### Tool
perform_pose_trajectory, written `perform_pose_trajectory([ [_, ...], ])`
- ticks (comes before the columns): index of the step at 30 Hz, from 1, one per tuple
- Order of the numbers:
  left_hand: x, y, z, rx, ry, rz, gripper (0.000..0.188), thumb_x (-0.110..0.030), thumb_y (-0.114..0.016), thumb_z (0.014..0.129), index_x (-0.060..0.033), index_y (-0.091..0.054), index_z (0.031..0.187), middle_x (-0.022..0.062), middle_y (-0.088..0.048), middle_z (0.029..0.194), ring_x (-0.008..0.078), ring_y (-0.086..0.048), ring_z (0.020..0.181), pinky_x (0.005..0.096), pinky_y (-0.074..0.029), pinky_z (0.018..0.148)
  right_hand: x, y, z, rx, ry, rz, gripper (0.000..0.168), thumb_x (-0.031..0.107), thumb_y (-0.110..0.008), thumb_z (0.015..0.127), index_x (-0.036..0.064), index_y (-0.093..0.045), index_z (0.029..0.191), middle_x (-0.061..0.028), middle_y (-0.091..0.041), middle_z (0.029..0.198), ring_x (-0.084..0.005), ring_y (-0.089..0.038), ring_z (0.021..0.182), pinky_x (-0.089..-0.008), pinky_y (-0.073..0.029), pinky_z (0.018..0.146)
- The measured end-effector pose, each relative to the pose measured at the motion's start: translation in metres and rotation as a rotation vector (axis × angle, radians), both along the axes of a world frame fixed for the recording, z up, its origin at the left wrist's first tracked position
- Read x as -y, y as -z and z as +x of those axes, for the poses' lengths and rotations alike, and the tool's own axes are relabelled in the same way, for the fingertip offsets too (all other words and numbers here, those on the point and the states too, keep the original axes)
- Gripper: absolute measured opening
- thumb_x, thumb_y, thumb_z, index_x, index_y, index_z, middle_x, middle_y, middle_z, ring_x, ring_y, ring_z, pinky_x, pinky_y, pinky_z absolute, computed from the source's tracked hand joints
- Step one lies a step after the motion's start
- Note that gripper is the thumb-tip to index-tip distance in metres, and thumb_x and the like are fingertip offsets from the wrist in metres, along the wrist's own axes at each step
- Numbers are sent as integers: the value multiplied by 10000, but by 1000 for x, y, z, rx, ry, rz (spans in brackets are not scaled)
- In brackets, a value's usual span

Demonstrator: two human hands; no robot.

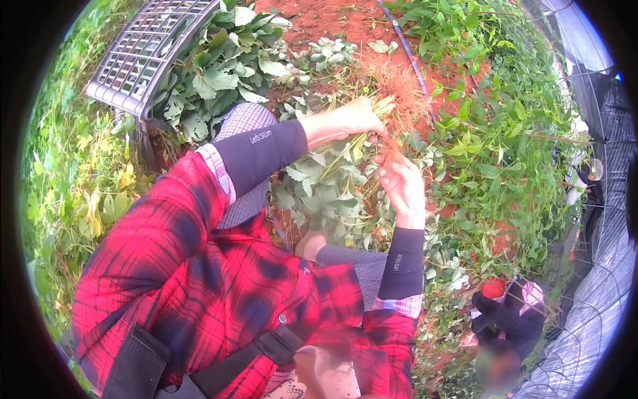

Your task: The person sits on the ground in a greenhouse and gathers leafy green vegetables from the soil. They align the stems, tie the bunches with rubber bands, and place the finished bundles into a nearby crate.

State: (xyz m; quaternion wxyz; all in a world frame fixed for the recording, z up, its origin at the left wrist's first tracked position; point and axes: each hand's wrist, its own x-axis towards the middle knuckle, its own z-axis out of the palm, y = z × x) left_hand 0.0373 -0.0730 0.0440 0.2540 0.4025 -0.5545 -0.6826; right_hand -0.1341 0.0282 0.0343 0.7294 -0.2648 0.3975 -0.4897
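My left hand (360, 118) grips a bundle of bare-rooted seedlings (383, 106) by its pale stems. Their fine reddish roots (404, 87) fan out beyond the fist, and the leafy ends trail back below my wrist. Just under it, my right hand (402, 183) is turned palm inward, its fingertips pinching a smaller tuft of roots (392, 149). The stems of that tuft are hard to make out. Broad toothed leaves (324, 189) lie beneath both hands, between my bent knees.
A grey plastic crate (149, 55) stands tilted at the upper left beside a heap of cut-looking leafy plants (214, 80). A blue line (406, 55) crosses the red soil (319, 20). Dense green plants (488, 139) grow at right. Another person (513, 314) bends low near dark netting (593, 299).
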Motion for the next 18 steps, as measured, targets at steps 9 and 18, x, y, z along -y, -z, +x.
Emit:
perform_pose_trajectory([
  [9, 1, 13, -1, -108, 103, -46, 144, -36, -635, 636, 15, -591, 763, 65, -592, 634, 116, -548, 548, 240, -434, 507, 13, 0, 0, -132, 109, 30, 206, 14, -520, 761, -42, -535, 958, -106, -605, 733, -85, -461, 487, -174, -350, 446],
  [18, 4, 13, 1, -7, 5, -84, 200, -30, -664, 640, 12, -580, 817, 46, -585, 639, 93, -524, 518, 232, -417, 479, 10, -17, 13, -592, 134, -17, 125, 74, -522, 767, -19, -585, 822, -64, -589, 621, -49, -405, 435, -184, -295, 414],
])
